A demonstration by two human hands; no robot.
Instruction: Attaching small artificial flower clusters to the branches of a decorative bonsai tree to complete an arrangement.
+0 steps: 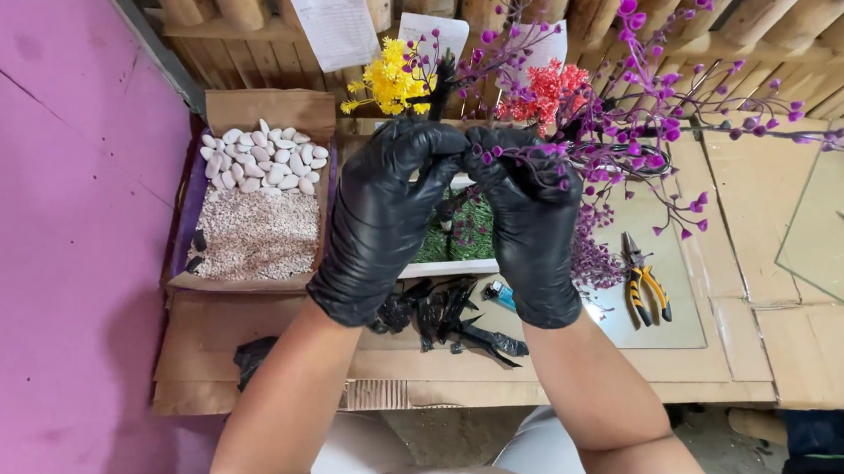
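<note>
Purple-beaded wire branches (632, 100) fan up and to the right from their gathered base, held above the cardboard-covered surface (730, 193) and nearer the right hand (532, 228). Both black-gloved grips are clamped together on that base, the left hand (386, 220) touching the right; yellow-handled pliers (644, 290) lie below.

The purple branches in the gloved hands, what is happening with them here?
A person wearing black gloves holds a bunch of purple bead branches with both hands, the left hand and the right hand pressed together at the stems, above a cardboard-covered table. Below lie yellow pliers on a glass pane. A box of white pebbles sits at the left.
</note>
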